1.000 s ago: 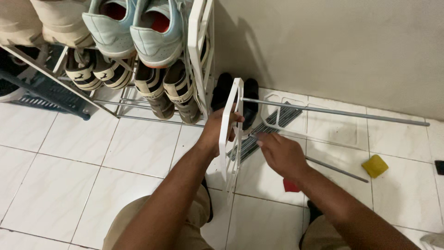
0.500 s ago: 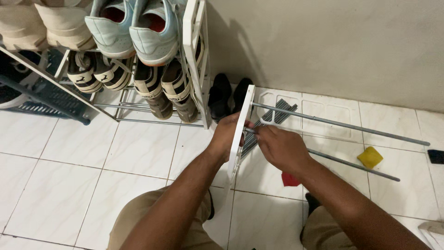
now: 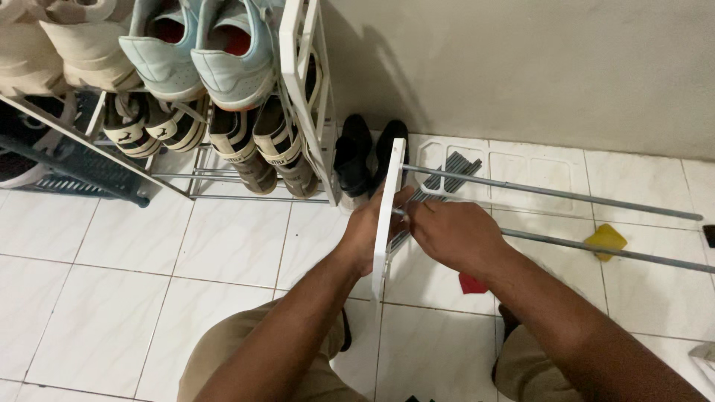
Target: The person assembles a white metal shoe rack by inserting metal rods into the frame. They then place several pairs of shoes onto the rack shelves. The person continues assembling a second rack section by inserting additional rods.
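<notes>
A person's left hand (image 3: 370, 232) is wrapped around the edge of a white side panel (image 3: 389, 216), a flat frame with cut-out openings, standing upright on its narrow edge on the floor. The fingers are curled closed on the panel's rim. The right hand (image 3: 454, 237) is closed around the near end of a thin grey metal rod (image 3: 596, 246), pinching it where it meets the panel; the exact fingertip contact is hidden by the hand itself. That rod runs away to the right, low over the floor. A second metal rod (image 3: 551, 192), smooth and round, already meets the panel higher up and runs parallel to the first.

Behind the panel, a bundle of more grey rods (image 3: 439, 187) lies on another white frame (image 3: 514, 175) that is flat on the glossy white floor tiles (image 3: 134, 246). A pair of black shoes (image 3: 365, 160) stands just beside the panel, against the plain beige wall (image 3: 536, 67). A yellow wedge-shaped piece (image 3: 607, 238) lies on the floor touching or just under the lower rod, and a small red item (image 3: 471, 284) shows under the right forearm.

To the left stands a shoe rack (image 3: 302, 82) with white ends and metal rails. Its upper shelf holds pale blue sneakers (image 3: 197, 52) and beige shoes (image 3: 67, 41); its lower shelf holds striped cream and dark sneakers (image 3: 223, 134)
</notes>
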